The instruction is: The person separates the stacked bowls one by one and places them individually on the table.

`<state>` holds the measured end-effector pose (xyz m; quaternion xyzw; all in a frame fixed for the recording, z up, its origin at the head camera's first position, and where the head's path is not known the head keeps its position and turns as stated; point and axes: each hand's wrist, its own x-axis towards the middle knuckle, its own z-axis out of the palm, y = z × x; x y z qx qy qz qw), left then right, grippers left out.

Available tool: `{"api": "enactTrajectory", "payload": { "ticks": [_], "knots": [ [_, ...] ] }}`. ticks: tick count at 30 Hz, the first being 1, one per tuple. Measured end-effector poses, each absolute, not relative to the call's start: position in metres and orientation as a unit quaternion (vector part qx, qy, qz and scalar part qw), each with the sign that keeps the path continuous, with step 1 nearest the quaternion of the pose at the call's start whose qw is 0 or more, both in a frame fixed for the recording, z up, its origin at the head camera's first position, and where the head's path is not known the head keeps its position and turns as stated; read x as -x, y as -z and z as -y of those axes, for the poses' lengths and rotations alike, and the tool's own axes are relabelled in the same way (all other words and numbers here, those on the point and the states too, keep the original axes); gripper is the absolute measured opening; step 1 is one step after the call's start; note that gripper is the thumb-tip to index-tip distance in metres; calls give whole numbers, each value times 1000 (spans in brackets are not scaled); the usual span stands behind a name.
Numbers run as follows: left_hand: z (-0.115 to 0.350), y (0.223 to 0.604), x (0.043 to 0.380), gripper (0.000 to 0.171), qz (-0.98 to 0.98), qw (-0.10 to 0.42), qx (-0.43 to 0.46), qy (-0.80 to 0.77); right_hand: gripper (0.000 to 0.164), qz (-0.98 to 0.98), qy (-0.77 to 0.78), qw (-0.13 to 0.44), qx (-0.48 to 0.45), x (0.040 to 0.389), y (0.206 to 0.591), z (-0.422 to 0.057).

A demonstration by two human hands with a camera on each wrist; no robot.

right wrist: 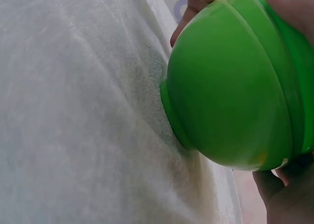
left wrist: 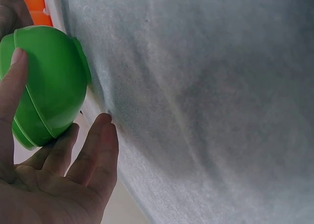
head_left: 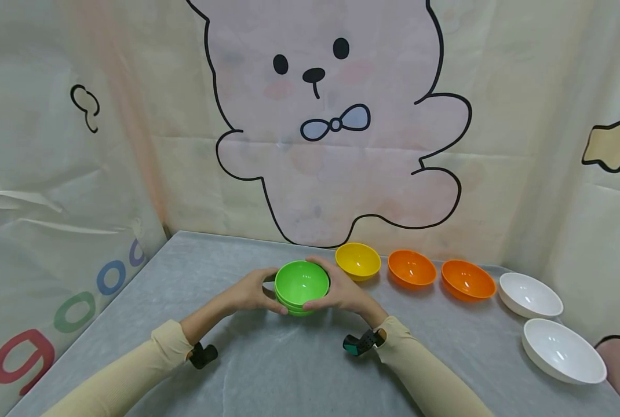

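Note:
A stack of nested green bowls sits upright on the grey cloth, near the middle of the head view. My left hand holds it from the left, thumb on the near side and fingers round toward the back. From the right, my right hand grips the same stack, its thumb near the front rim. Up close in the left wrist view, the green bowls show their stepped rims between thumb and fingers. The foot of the lowest green bowl meets the cloth in the right wrist view.
A yellow bowl stands just behind my right hand. Farther right come an orange bowl, another orange bowl, a white bowl and a nearer white bowl. A printed curtain hangs behind the grey-covered table.

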<state>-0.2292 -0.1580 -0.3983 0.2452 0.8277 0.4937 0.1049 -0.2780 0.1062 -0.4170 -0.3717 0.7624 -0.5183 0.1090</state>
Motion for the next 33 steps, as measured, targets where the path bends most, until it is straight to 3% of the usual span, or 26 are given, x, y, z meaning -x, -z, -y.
{"api": "enactTrajectory", "payload": {
  "ticks": [17,33],
  "knots": [
    [157,398,230,81,-826,109,-243,-497,103,-764,513,87,382,278,405,-110],
    [158,399,230,85,-830,114,-222,-499,96,-739,539,26,403,277,386,-128]
  ]
}}
